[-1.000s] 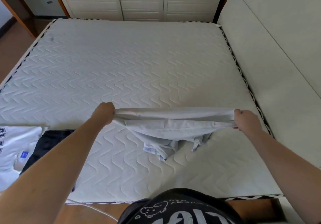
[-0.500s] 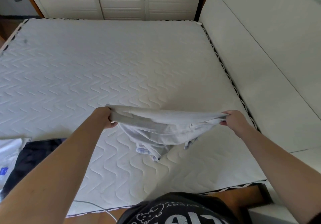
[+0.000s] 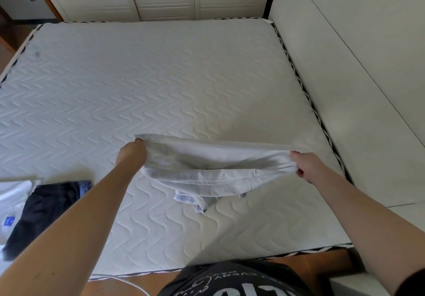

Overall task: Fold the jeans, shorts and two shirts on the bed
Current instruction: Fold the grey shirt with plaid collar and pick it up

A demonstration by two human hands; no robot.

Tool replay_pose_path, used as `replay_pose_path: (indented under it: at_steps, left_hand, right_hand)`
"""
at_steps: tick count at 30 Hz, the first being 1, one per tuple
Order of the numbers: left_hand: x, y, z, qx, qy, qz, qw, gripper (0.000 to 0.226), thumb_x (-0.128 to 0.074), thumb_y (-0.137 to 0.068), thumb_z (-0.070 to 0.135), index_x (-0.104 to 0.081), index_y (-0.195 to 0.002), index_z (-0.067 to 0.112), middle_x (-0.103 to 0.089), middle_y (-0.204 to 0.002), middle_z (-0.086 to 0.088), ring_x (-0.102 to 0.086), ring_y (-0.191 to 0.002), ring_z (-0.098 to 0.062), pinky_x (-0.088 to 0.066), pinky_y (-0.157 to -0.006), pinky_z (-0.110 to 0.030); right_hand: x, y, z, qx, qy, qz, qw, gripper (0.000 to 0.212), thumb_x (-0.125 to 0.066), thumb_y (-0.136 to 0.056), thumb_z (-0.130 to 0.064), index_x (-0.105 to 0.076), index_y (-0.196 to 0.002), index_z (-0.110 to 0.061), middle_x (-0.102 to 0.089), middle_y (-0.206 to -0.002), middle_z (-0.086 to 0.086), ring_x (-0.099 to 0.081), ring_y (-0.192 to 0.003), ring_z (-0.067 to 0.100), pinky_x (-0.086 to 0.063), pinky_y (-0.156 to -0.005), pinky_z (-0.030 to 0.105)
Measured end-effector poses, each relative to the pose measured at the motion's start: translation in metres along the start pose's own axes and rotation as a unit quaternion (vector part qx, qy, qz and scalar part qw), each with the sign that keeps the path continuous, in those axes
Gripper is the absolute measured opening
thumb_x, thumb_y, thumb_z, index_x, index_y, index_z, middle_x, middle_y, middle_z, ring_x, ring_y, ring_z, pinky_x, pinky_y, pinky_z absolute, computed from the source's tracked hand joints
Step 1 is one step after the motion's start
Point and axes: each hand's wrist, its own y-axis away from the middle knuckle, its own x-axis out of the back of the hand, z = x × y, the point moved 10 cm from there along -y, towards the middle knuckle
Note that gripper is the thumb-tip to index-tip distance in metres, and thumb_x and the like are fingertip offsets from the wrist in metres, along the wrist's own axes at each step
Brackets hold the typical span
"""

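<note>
White shirt (image 3: 213, 169) is held stretched low over the bed (image 3: 161, 84), one end pinched in the left hand (image 3: 132, 153), the other in the right hand (image 3: 307, 165). Step judged: laying out. Next, flat lowering, hem kept taut.

soft even daylight, faint shadows, wide-angle bowing at the edges, slight overall softness, no glare

bare forearms (image 3: 358, 206), black printed T-shirt (image 3: 232, 282)

Pale shirt (image 3: 213, 167) — stretched above bed.
</note>
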Motion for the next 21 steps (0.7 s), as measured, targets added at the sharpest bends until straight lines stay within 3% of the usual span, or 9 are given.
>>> replay_pose_path:
  at_steps: [1, 3, 6, 9, 11, 13, 15, 17, 21]
  left_hand:
    - [0.0, 0.001, 0.005, -0.013, 0.021, 0.009, 1.0, 0.041, -0.025, -0.103, 0.012, -0.045, -0.134, -0.005, -0.057, -0.124, -0.028, -0.055, -0.114, -0.043, -0.043, -0.094, -0.045]
    - [0.003, 0.004, 0.014, -0.047, 0.058, 0.027, 0.997, 0.038, -0.029, -0.103, 0.018, -0.041, -0.137, 0.007, -0.057, -0.112, -0.02, -0.058, -0.098, -0.04, -0.047, -0.078, -0.042]
    - [0.013, 0.007, 0.021, -0.094, 0.099, 0.044, 0.99, 0.04, -0.032, -0.098, 0.014, -0.047, -0.133, 0.029, -0.054, -0.101, -0.006, -0.063, -0.073, -0.032, -0.048, -0.053, -0.031]
    - [0.009, 0.006, 0.028, -0.137, 0.035, 0.01, 0.99, 0.048, -0.034, -0.086, -0.001, -0.072, -0.087, 0.028, -0.063, -0.096, -0.005, -0.062, -0.071, -0.025, -0.045, -0.052, -0.025]
    - [-0.001, 0.012, 0.032, -0.156, -0.054, -0.019, 0.986, 0.049, -0.035, -0.081, -0.006, -0.07, -0.066, 0.025, -0.063, -0.086, -0.003, -0.054, -0.064, -0.021, -0.038, -0.051, -0.025]
    - [-0.012, 0.019, 0.031, -0.155, -0.114, -0.041, 0.98, 0.046, -0.038, -0.076, -0.009, -0.064, -0.056, 0.023, -0.058, -0.077, -0.003, -0.051, -0.062, -0.021, -0.034, -0.048, -0.025]
    - [-0.026, 0.026, 0.031, -0.169, -0.165, -0.07, 0.969, 0.041, -0.042, -0.077, -0.01, -0.061, -0.059, 0.021, -0.056, -0.074, -0.002, -0.056, -0.071, -0.026, -0.033, -0.05, -0.024]
    - [-0.046, 0.034, 0.028, -0.186, -0.212, -0.106, 0.953, 0.033, -0.045, -0.084, -0.006, -0.065, -0.074, 0.017, -0.061, -0.084, -0.006, -0.06, -0.088, -0.03, -0.035, -0.058, -0.025]
    - [-0.076, 0.052, 0.019, -0.212, -0.255, -0.164, 0.929, 0.02, -0.062, -0.087, 0.011, -0.067, -0.105, 0.018, -0.052, -0.104, -0.002, -0.058, -0.099, -0.025, -0.037, -0.066, -0.011]
  right_hand:
    - [-0.002, -0.001, 0.001, 0.001, 0.029, -0.002, 1.0, 0.033, -0.053, -0.098, -0.038, -0.06, -0.109, -0.008, -0.05, -0.082, 0.007, -0.048, -0.066, 0.018, -0.045, -0.059, 0.028]
    - [-0.013, -0.001, 0.005, 0.001, 0.03, -0.037, 0.999, 0.036, -0.047, -0.098, -0.046, -0.054, -0.113, -0.014, -0.056, -0.097, 0.007, -0.058, -0.074, 0.02, -0.053, -0.073, 0.036]
    - [-0.038, -0.002, 0.011, -0.007, -0.031, -0.147, 0.989, 0.033, -0.061, -0.094, -0.038, -0.057, -0.115, -0.013, -0.063, -0.11, 0.007, -0.07, -0.089, 0.023, -0.054, -0.086, 0.041]
    - [-0.053, -0.005, 0.013, 0.008, -0.073, -0.213, 0.974, 0.029, -0.071, -0.087, -0.004, -0.06, -0.113, 0.003, -0.068, -0.105, 0.015, -0.069, -0.085, 0.022, -0.054, -0.09, 0.038]
    - [-0.052, -0.012, 0.014, 0.02, -0.072, -0.191, 0.979, 0.04, -0.069, -0.085, 0.007, -0.053, -0.121, 0.013, -0.067, -0.11, 0.023, -0.068, -0.089, 0.024, -0.051, -0.09, 0.033]
    - [-0.051, -0.018, 0.017, 0.03, -0.055, -0.166, 0.984, 0.039, -0.065, -0.088, 0.007, -0.052, -0.123, 0.015, -0.065, -0.116, 0.026, -0.067, -0.083, 0.023, -0.05, -0.087, 0.031]
    - [-0.054, -0.023, 0.022, 0.031, -0.028, -0.149, 0.988, 0.033, -0.063, -0.09, 0.005, -0.055, -0.121, 0.015, -0.065, -0.112, 0.027, -0.065, -0.074, 0.019, -0.05, -0.086, 0.031]
    - [-0.057, -0.028, 0.03, 0.018, -0.02, -0.142, 0.99, 0.034, -0.062, -0.092, 0.001, -0.055, -0.123, 0.013, -0.065, -0.113, 0.025, -0.065, -0.077, 0.02, -0.05, -0.085, 0.031]
    - [-0.07, -0.027, 0.046, -0.031, -0.059, -0.173, 0.983, 0.033, -0.058, -0.097, -0.007, -0.055, -0.126, 0.008, -0.063, -0.125, 0.021, -0.063, -0.112, 0.028, -0.047, -0.086, 0.027]
